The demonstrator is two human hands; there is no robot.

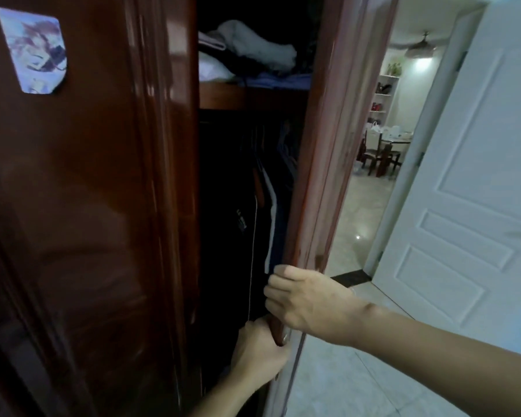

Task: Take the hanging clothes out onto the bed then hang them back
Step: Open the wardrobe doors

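Head view: we see both hands on the wardrobe's right door (pixel 319 164) edge, door partly open. Right hand (pixel 309 302) has fingers (pixel 275 273) curled round the edge; left hand (pixel 260 353) grips the same edge just below. Hanging clothes (pixel 259 206) sit inside, dark, under the shelf (pixel 223 96) w/ folded clothes (pixel 253 49). Left door (pixel 88 206) shut, w/ sticker (pixel 33 49).

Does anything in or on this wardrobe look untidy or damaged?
Yes. On the top shelf the clothes lie in a loose pile, not folded. The sticker on the closed door looks worn and faded.
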